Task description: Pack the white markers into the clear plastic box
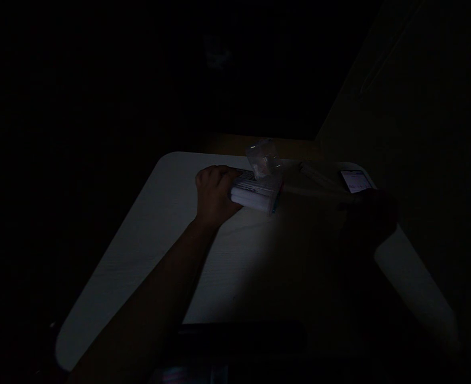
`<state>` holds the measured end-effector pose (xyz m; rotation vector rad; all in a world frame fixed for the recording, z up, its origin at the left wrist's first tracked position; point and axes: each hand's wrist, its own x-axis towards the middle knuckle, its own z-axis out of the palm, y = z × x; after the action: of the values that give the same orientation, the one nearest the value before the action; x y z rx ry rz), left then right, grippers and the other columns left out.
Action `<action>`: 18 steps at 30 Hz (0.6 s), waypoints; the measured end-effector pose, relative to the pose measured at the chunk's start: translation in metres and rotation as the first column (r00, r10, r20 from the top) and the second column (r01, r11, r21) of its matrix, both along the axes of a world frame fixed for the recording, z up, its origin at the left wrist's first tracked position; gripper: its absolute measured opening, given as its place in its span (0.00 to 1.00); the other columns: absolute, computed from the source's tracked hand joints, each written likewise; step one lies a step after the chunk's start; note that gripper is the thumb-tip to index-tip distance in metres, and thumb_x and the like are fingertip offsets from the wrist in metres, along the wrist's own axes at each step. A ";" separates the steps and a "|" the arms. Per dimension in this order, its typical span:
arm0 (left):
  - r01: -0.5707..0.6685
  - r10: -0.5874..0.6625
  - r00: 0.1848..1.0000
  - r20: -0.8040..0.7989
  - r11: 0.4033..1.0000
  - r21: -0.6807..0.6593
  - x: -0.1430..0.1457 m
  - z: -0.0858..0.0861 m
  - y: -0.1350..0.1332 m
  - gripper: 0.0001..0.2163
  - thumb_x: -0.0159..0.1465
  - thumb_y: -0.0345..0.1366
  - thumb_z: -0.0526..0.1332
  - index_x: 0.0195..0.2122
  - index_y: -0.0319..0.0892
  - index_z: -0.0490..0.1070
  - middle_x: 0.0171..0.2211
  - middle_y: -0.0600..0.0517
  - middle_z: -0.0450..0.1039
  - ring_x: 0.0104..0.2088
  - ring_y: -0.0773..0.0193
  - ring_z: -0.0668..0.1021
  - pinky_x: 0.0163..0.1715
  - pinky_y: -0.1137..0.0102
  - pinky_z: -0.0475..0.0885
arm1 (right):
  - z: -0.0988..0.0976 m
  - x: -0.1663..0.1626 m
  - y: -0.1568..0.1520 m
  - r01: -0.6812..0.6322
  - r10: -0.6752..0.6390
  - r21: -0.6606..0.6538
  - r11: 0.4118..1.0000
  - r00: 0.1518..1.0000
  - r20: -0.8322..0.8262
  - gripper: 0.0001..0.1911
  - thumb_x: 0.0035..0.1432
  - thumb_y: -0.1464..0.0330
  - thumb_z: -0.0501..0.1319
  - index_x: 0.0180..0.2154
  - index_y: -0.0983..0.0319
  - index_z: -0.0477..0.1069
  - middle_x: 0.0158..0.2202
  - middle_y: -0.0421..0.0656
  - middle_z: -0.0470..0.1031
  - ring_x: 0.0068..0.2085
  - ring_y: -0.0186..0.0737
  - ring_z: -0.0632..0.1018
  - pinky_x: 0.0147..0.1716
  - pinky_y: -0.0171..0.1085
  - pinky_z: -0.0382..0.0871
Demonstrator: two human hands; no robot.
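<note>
Dim room, pale table (pixel 147 250). Our left hand (pixel 213 194) closed around white pack (pixel 255 193) resting at far table edge, crinkled clear wrapper (pixel 262 156) behind. Right hand (pixel 373 213) shadowed; grip indeterminable. Pack appears unopened; progress early.

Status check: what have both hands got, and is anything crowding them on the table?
Left hand grips white box on the table. Right hand in shadow by lit phone, grip unclear. Clear plastic bag sits just behind the box.
</note>
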<state>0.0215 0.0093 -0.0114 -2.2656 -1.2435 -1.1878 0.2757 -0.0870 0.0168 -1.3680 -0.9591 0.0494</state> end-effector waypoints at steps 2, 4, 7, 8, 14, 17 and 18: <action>-0.001 0.001 1.000 0.001 1.000 0.009 0.000 0.000 0.000 0.21 0.50 0.45 0.62 0.45 0.47 0.64 0.43 0.48 0.68 0.46 0.55 0.66 0.46 0.59 0.58 | -0.002 0.000 0.001 0.032 -0.031 0.070 0.997 0.999 -0.015 0.10 0.58 0.61 0.49 0.32 0.61 0.61 0.29 0.40 0.64 0.26 0.31 0.69 0.27 0.38 0.69; 0.007 -0.007 1.000 0.002 1.000 0.012 0.000 0.000 0.000 0.21 0.50 0.45 0.62 0.46 0.47 0.64 0.43 0.48 0.67 0.46 0.55 0.66 0.46 0.59 0.57 | -0.003 0.000 0.003 -0.010 0.016 0.133 0.991 0.999 -0.042 0.09 0.56 0.62 0.53 0.33 0.61 0.63 0.29 0.39 0.65 0.26 0.30 0.69 0.28 0.38 0.70; 0.010 -0.010 1.000 0.007 1.000 -0.006 0.000 -0.001 0.001 0.22 0.50 0.45 0.62 0.46 0.47 0.64 0.44 0.48 0.67 0.46 0.54 0.66 0.46 0.59 0.57 | -0.005 -0.001 0.005 -0.064 0.077 0.184 0.981 0.995 -0.062 0.11 0.52 0.63 0.58 0.37 0.62 0.65 0.34 0.41 0.67 0.30 0.32 0.71 0.27 0.36 0.71; 0.009 -0.009 1.000 0.011 1.000 -0.011 0.000 -0.001 0.001 0.21 0.50 0.45 0.62 0.45 0.48 0.64 0.44 0.48 0.67 0.46 0.54 0.66 0.46 0.59 0.57 | -0.005 -0.001 0.006 -0.048 0.059 0.188 0.981 0.997 -0.052 0.12 0.52 0.64 0.59 0.38 0.63 0.66 0.36 0.42 0.68 0.32 0.33 0.72 0.27 0.35 0.71; 0.008 -0.008 1.000 0.016 1.000 -0.003 0.000 0.000 0.000 0.21 0.50 0.44 0.62 0.46 0.47 0.64 0.44 0.48 0.67 0.46 0.54 0.65 0.46 0.59 0.57 | -0.010 0.002 0.007 -0.019 0.025 0.200 0.980 0.999 -0.028 0.14 0.52 0.68 0.60 0.42 0.64 0.68 0.36 0.42 0.71 0.35 0.33 0.74 0.29 0.35 0.73; -0.001 0.001 1.000 0.007 1.000 -0.004 0.000 0.000 0.000 0.21 0.50 0.45 0.62 0.45 0.47 0.64 0.43 0.48 0.67 0.46 0.55 0.66 0.46 0.59 0.57 | -0.013 0.004 0.007 -0.071 0.081 0.185 0.980 0.996 -0.047 0.16 0.52 0.67 0.59 0.44 0.63 0.67 0.37 0.42 0.71 0.33 0.32 0.74 0.30 0.35 0.73; -0.007 0.007 1.000 0.003 1.000 -0.004 0.000 0.000 0.000 0.21 0.50 0.45 0.62 0.45 0.47 0.64 0.43 0.48 0.67 0.46 0.55 0.66 0.46 0.59 0.57 | -0.014 0.004 0.007 -0.098 0.106 0.163 0.982 0.993 -0.045 0.17 0.53 0.66 0.59 0.46 0.63 0.67 0.37 0.43 0.71 0.32 0.31 0.74 0.29 0.35 0.73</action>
<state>0.0219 0.0092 -0.0116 -2.2614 -1.2550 -1.1879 0.2793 -0.0801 0.0026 -1.1634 -0.9666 0.0842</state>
